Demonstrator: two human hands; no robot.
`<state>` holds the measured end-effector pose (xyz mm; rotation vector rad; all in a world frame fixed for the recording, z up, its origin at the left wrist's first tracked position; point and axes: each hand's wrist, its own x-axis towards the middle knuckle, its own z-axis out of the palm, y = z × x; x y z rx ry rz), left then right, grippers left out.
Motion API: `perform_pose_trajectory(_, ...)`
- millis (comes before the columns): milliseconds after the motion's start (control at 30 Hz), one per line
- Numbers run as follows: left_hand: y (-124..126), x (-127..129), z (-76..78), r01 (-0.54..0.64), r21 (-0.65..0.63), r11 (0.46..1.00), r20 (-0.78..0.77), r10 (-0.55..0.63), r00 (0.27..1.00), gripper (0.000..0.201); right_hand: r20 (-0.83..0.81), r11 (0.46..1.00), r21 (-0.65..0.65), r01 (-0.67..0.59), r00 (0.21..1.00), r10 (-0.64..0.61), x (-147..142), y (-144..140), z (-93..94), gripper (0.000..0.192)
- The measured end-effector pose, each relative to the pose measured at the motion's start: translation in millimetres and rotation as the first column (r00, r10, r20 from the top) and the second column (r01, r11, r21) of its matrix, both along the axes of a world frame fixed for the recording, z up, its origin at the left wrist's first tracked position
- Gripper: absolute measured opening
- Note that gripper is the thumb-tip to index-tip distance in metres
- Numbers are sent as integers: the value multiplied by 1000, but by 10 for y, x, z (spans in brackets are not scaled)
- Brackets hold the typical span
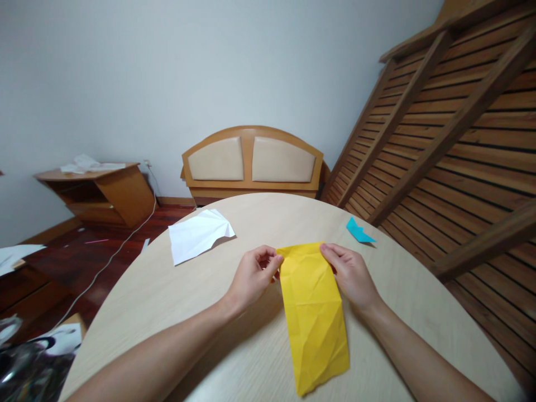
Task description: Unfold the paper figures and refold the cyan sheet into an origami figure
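Note:
A creased sheet of yellow paper (316,318) hangs between my hands over the round table, its long side running toward me. My left hand (257,273) pinches the far left corner between thumb and fingers. At the far right corner, my right hand (349,273) grips the sheet, thumb on top and fingers mostly hidden behind. Fold lines cross the paper, and its near edge looks uneven. Beyond my right hand lies a small folded blue paper piece (359,231). Off to the left of my hands rests a creased white paper sheet (199,235).
The pale round table (146,324) fills the foreground. Behind it stands a wooden headboard (248,156) with cream panels. Slatted wooden frames (444,151) lean along the right. A low cabinet (121,195) with papers on top is at the left, and a white cable (121,251) crosses the floor.

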<state>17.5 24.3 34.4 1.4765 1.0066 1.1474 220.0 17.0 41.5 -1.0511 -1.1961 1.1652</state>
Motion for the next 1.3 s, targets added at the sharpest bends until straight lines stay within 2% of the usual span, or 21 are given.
perform_pose_trajectory(167, 5, 5, -21, 6, -9, 1000, 0, -6, 1000, 24, 70, 997, 64, 48, 996, -53, 10, -1, 9, 36)
perform_pose_trajectory(400, 4, 6, -60, 12, -32, 999, -8, -12, 1000, 26, 73, 995, 65, 77, 994, -82, 38, 24, -60, 31)
perform_pose_trajectory(667, -14, 4, -25, 2, -28, 1000, 16, -2, 1000, 30, 177, 976, 162, 148, 968, -177, 46, 13, -83, 31)
perform_pose_trajectory(967, -16, 2, -35, 10, -10, 1000, 16, -10, 1000, 32, 114, 977, 157, 145, 980, -164, 29, -12, -58, 30)
perform_pose_trajectory(1300, -62, 2, 34, 39, 30, 999, -1, -39, 999, 26, -1, 969, 66, 236, 972, -237, 33, 21, -25, 24)
